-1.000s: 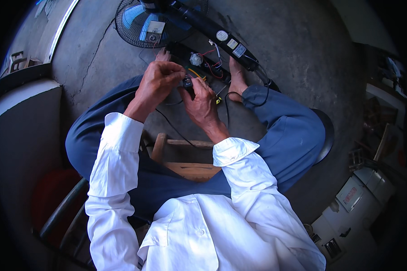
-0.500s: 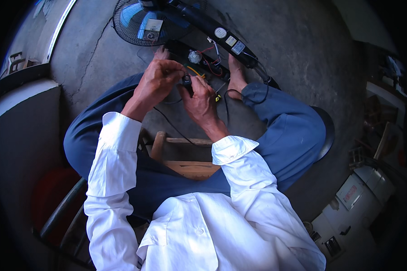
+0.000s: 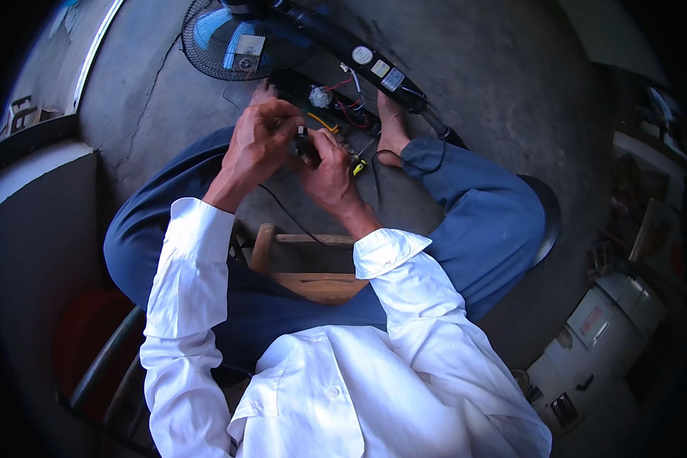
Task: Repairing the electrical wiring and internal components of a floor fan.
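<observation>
A small black part, its kind too small to make out, is pinched between the thumb and fingers of my right hand. Close against its left side, my left hand has thumb and fingertips pressed together; whatever they grip is hidden. Beyond my hands lies an open black fan housing, with a pale round motor-like part and red and white wires showing. A yellow-handled tool rests on the floor just past my right fingers, and a small yellow-green item lies to their right.
A caged fan with blue blades lies at the far side, a square pale piece on its grille. The black fan stand slants across to the right. A black cord runs beneath my hands, above a wooden stool between my legs.
The black part has turned a little in my right fingers, and my left fingertips have shifted slightly beside it. The whole view has slid a little, moving the fan leftward in the picture.
</observation>
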`<state>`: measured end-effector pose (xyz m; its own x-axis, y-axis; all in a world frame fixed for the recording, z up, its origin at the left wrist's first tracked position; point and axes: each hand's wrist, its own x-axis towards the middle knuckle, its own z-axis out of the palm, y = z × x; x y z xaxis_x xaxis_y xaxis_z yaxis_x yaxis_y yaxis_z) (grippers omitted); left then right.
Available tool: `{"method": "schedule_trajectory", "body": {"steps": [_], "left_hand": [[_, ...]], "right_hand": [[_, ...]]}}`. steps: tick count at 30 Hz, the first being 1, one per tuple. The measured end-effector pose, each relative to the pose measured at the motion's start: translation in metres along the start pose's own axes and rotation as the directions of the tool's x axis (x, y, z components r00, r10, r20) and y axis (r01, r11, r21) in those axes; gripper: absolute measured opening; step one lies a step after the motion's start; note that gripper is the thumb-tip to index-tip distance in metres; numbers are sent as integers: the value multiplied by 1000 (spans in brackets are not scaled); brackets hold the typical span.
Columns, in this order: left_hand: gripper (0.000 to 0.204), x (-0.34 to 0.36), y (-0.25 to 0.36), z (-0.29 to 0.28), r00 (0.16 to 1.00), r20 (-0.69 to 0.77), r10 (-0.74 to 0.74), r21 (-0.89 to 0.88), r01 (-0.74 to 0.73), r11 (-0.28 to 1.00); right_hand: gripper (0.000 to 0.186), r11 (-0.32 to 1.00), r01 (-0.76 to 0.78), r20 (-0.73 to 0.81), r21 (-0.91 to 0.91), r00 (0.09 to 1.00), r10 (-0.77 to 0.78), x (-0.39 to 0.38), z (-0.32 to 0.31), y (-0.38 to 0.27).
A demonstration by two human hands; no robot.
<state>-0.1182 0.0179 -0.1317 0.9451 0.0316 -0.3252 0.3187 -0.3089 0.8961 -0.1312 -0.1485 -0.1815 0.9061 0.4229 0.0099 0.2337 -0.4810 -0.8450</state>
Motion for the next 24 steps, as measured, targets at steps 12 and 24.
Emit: {"method": "schedule_trajectory", "body": {"steps": [12, 24], "left_hand": [[11, -2, 1, 2, 969, -116, 217, 308, -173, 936], [7, -17, 30, 17, 952, 54, 301, 383, -298, 874]], "right_hand": [[38, 694, -406, 337, 595, 910, 244, 4, -3, 34], [15, 572, -669, -11, 474, 646, 764, 12, -6, 215]]}}
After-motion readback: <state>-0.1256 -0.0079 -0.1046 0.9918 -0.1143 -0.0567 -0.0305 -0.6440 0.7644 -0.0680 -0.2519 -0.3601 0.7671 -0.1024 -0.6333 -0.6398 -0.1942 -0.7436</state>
